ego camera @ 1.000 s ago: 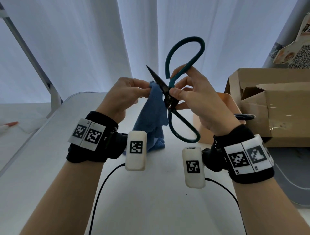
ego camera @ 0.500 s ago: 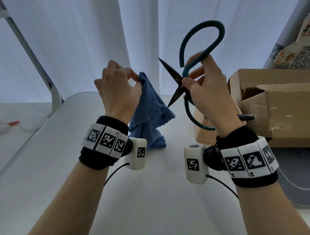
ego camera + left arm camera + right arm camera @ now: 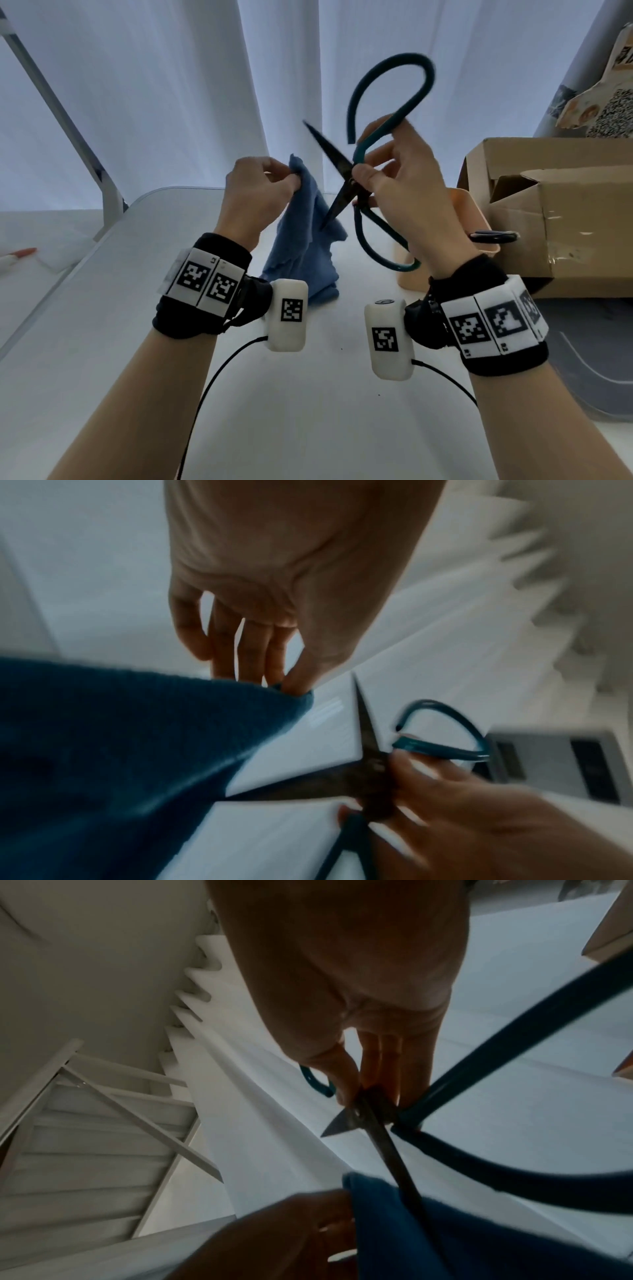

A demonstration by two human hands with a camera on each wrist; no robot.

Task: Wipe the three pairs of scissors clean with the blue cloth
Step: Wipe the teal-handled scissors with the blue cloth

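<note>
The right hand [image 3: 397, 192] grips the teal-handled scissors [image 3: 346, 178] near the pivot, in the middle of the frame, above the table [image 3: 308, 411]. The blades are dark metal, thin and pointed, spread wide; the handles are big rounded loops. The lower blade tip touches the blue cloth [image 3: 305, 240]. The left hand [image 3: 260, 195] pinches the top corner of this cloth; it is soft and fuzzy and hangs down to the white, smooth tabletop. At right, near the hand, stands a peach holder [image 3: 476, 219] with a dark scissors handle [image 3: 493, 236], then a cardboard box [image 3: 561, 222].
</note>
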